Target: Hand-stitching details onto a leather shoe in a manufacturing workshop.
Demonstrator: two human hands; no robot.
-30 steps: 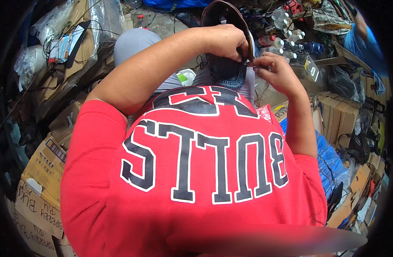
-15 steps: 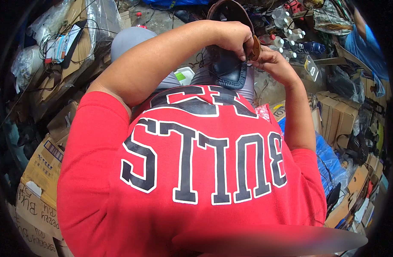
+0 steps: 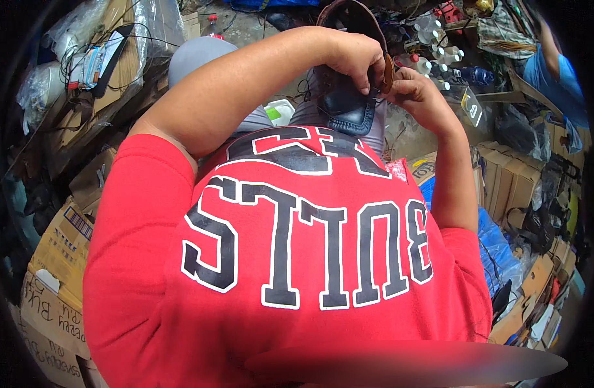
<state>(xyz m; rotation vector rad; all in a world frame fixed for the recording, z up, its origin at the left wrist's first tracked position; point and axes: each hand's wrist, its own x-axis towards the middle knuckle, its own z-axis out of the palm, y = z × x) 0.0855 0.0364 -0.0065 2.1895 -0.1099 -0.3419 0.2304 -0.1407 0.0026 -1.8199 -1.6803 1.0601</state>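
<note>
A black leather shoe (image 3: 350,115) with a puckered seam round its toe lies across my lap, toe toward me. Along its right side stands a curved brown strip (image 3: 388,72), which looks like the sole's edge lifted away from the upper. My left hand (image 3: 356,59) reaches over the shoe from the left, thumb and fingers closed on its right edge. From the right, my right hand (image 3: 418,98) pinches at the same edge, just below the brown strip. Whether a thread or small tool is between those fingertips is too small to make out.
Several plastic bottles (image 3: 433,64) stand beyond my right hand. Cardboard and clear plastic (image 3: 125,58) are heaped at the left. More flattened boxes (image 3: 507,171) and a blue plastic sheet (image 3: 494,242) lie at the right. At the far right, another person's arm (image 3: 548,46) shows near blue cloth.
Both hands have shifted very slightly at the shoe's right edge, the right hand a little lower. The grip on the shoe stays much the same.
</note>
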